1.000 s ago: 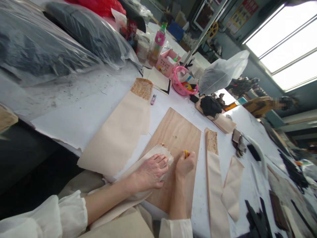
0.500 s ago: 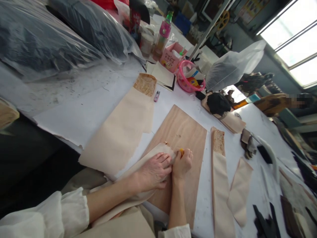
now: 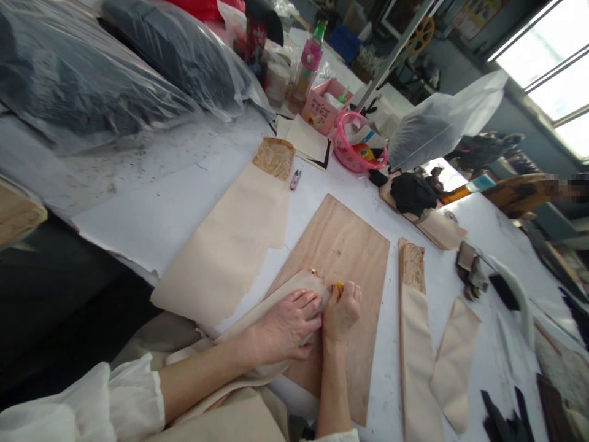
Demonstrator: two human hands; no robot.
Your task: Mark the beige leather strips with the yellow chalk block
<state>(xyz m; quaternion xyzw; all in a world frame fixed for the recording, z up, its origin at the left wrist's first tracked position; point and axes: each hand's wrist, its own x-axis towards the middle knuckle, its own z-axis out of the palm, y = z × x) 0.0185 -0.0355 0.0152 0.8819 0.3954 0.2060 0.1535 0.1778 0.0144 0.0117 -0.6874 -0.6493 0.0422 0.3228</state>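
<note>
A beige fabric piece [image 3: 301, 280] with a rough brownish edge lies over a wooden board [image 3: 343, 239]. My left hand [image 3: 288, 325] rests flat on this fabric, fingers stretched and pressing it against the board. Close beside it, my right hand [image 3: 341, 312] is closed in a fist at the fabric's edge. A small yellow thing [image 3: 339, 287] pokes out between its fingers; most of it is hidden, so its kind is unclear. The fabric's near part hangs toward my lap.
Left of the board lies a stack of beige panels [image 3: 225, 245], with small thread snips [image 3: 295, 179] beyond it. Narrow folded beige strips [image 3: 416, 344] lie to the right. Farther back stand a pink basket [image 3: 356, 159], a bottle [image 3: 307, 64] and plastic-wrapped bundles [image 3: 92, 80].
The camera view has shifted slightly, so the scene sits a little farther right. Both hands keep nearly the same place and grip on the fabric.
</note>
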